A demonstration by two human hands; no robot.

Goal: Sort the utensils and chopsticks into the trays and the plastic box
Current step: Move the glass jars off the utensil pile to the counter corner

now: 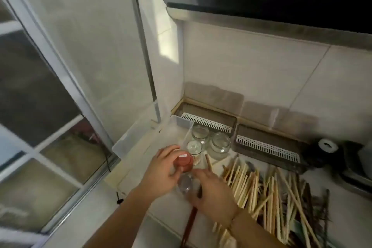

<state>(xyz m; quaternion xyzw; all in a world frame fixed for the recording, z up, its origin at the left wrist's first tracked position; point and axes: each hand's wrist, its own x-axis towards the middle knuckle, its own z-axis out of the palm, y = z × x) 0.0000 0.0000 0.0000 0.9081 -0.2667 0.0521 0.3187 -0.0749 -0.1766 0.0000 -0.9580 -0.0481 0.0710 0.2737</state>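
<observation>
The left hand point(161, 169) curls its fingers and thumb around a jar with a red lid point(183, 162), held just above the counter. Below it, the right hand point(211, 191) wraps loosely around a small clear jar point(185, 184); how firmly it grips is hard to tell. Both forearms reach in from the lower edge.

Just beyond the fingers stand three open glass jars point(219, 145), beside the clear plastic box point(141, 137) at the window side. Farther back, two slotted trays point(267, 147) sit against the tiled wall. Right of the right hand lies a loose heap of chopsticks point(271, 193), crowding the counter there. The white patch on the red lid is unreadable.
</observation>
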